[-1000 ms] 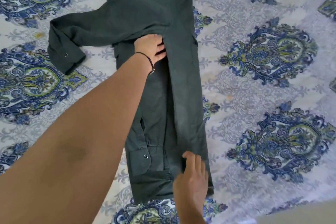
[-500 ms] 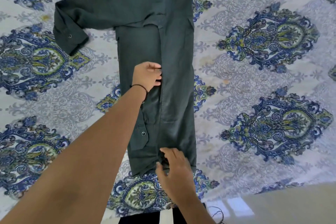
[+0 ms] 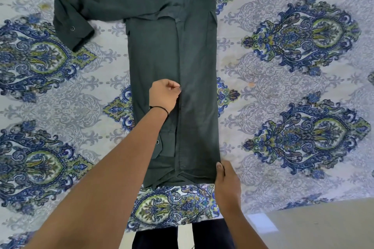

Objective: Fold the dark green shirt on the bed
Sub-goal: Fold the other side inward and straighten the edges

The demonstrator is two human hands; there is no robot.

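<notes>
The dark green shirt (image 3: 194,66) lies lengthwise on the bed, its right side folded over the middle into a long strip. Its left sleeve (image 3: 81,12) sticks out to the left, cuff bent down. My left hand (image 3: 165,95) rests on the shirt's middle, fingers curled and pinching the folded flap's edge. My right hand (image 3: 226,178) grips the shirt's lower right hem corner. The collar end is cut off at the top of the view.
The bed sheet (image 3: 283,91) is pale with blue and green paisley motifs and spreads to both sides. Its near edge runs along the bottom, with bare floor (image 3: 323,226) at lower right and my dark trouser legs (image 3: 210,236) below.
My left hand slid down the shirt's centre from the chest to the middle. My right hand moved from the hem's middle to its right corner. The view shifted toward the bed's edge.
</notes>
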